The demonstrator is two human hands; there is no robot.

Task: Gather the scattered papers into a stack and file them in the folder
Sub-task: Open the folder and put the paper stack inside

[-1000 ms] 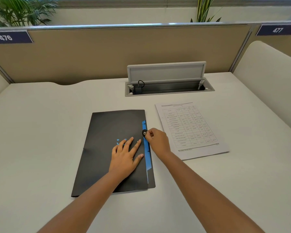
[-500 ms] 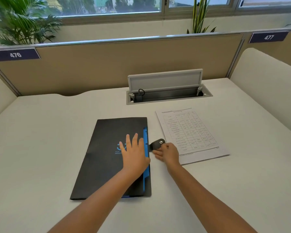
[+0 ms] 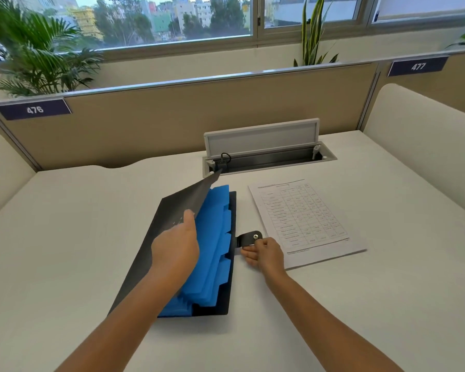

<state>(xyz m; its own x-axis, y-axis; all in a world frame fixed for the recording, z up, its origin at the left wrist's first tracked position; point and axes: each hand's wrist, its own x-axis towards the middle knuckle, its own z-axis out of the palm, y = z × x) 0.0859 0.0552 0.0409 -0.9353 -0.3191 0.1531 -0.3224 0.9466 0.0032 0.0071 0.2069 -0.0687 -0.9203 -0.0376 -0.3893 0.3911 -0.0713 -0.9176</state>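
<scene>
Black expanding folder [image 3: 156, 238] at desk [image 3: 78, 237] centre, front cover raised and tilted toward 10 o'clock; blue tabbed dividers [image 3: 216, 237] exposed. Left hand [image 3: 176, 244] gripping cover edge, thumb on top. Right hand [image 3: 265, 253] pinching snap strap [image 3: 249, 238] at folder's 3 o'clock edge. Printed papers [image 3: 304, 221] stacked flat at 3 o'clock, just beside strap.
</scene>
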